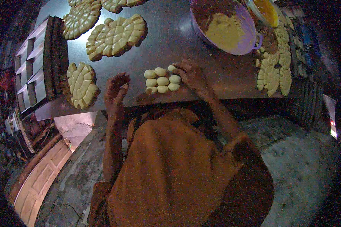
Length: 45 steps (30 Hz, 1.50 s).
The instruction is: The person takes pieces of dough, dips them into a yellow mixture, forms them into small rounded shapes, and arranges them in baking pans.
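Observation:
On the metal table (223, 77) in front of me, several small pale dough balls (162, 81) sit close together in rows. My right hand (192, 74) reaches the far right corner of this group, its fingertips closed on a dough ball (172, 68) there. To the left of the balls, my left hand (116, 89) hovers near the table's front edge with nothing in it. Its thumb stands apart from the curled fingers.
Segmented flower-shaped dough pieces (117, 37) lie across the left side, one piece (81, 85) near the edge. A purple tub (246, 26) holds yellowish dough or flour. Beside it stand a bowl of orange liquid (267, 11) and more shaped dough (269, 73). Stacked metal trays (36, 64) rise at left.

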Each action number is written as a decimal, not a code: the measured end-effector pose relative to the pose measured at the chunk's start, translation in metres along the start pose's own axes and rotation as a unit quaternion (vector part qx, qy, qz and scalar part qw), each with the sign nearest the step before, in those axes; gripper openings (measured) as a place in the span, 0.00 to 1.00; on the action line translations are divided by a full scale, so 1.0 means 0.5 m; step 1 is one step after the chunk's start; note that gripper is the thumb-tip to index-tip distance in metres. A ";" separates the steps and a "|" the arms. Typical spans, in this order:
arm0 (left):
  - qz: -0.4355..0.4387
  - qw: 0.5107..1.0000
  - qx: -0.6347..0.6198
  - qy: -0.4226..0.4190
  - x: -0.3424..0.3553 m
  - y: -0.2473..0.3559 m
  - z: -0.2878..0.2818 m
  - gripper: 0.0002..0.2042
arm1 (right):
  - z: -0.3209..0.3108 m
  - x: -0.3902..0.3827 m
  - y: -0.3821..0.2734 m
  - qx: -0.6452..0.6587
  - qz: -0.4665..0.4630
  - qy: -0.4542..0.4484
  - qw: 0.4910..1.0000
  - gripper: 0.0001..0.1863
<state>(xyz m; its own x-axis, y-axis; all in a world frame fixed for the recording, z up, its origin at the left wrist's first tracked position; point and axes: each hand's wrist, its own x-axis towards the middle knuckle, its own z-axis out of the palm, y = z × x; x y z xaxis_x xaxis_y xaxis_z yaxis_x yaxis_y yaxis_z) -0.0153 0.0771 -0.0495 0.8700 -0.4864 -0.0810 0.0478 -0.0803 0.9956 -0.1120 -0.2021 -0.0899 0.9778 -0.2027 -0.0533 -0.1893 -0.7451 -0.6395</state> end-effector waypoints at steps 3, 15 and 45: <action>0.081 0.987 0.133 -0.034 -0.002 0.004 0.025 0.17 | 0.022 -0.011 0.012 -0.064 -0.118 0.089 0.987 0.08; 0.130 0.935 0.274 -0.186 0.136 -0.169 0.088 0.15 | 0.018 0.029 -0.080 -0.132 -0.156 0.057 0.977 0.15; 0.267 0.809 0.432 -0.294 0.090 -0.136 0.050 0.35 | 0.089 -0.039 -0.004 -0.120 -0.209 -0.048 0.969 0.48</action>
<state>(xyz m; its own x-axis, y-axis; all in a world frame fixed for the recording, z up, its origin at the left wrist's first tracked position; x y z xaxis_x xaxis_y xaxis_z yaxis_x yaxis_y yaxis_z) 0.0082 0.0389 -0.1218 0.2566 -0.9624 0.0892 -0.8408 -0.1768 0.5117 -0.1267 -0.1686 -0.1217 0.9751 0.2005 0.0944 0.2216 -0.8781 -0.4240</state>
